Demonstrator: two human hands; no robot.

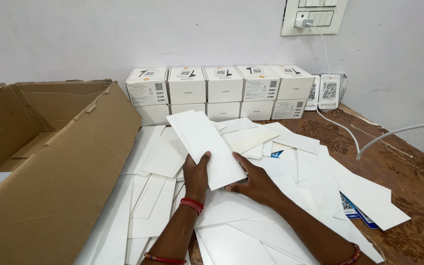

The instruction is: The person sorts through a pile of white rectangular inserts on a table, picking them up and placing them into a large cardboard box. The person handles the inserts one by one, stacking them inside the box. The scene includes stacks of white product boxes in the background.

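Both hands hold a stack of flat white card sheets (203, 142) above the table. My left hand (196, 175) grips the stack's near left edge, thumb on top. On the stack's near right edge rests my right hand (255, 182), fingers under the sheets. The stack tilts away toward the wall. Red bangles circle both wrists. Under my hands lies a loose spread of several more white card sheets (251, 230).
A large open cardboard box (60, 172) stands on its side at the left. Two rows of small white printed boxes (224, 91) line the wall. A white cable (354, 142) runs from the wall socket across the brown patterned table (418, 196). Blue-printed cards (354, 211) lie among the sheets.
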